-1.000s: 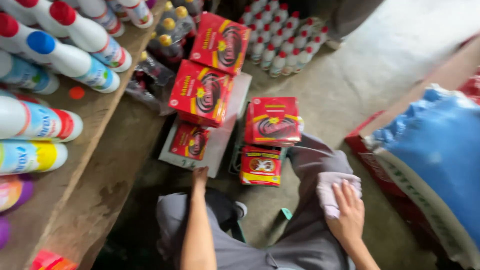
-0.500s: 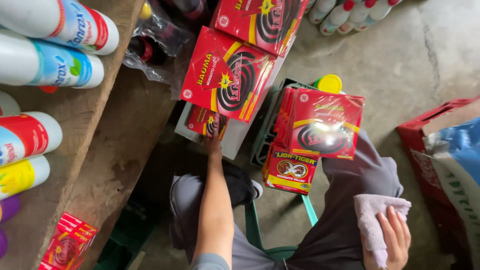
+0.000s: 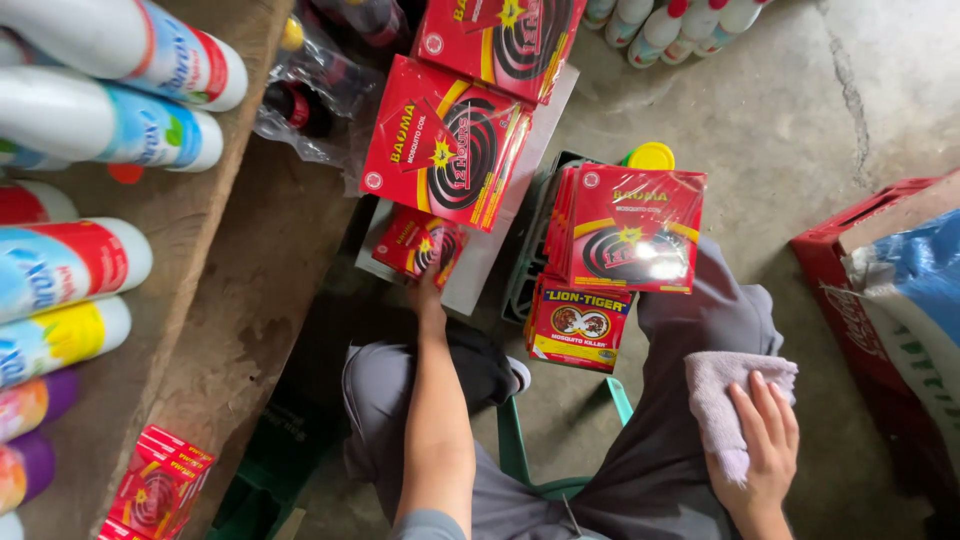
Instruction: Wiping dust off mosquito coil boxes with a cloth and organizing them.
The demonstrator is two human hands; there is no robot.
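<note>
Left hand (image 3: 428, 292) pinches a small red cardboard coil box (image 3: 420, 244) off the grey board (image 3: 478, 270); right hand's (image 3: 762, 440) fingers (image 3: 765, 405) lie spread, pinning a pale cloth (image 3: 715, 390) on the knee.

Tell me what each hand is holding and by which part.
The left hand grips the near edge of a small red coil box. The right hand lies flat on a pale cloth across the knee, not grasping it.

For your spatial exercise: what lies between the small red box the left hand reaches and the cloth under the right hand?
In the head view, a stack of red boxes on the knee lies between.
</note>
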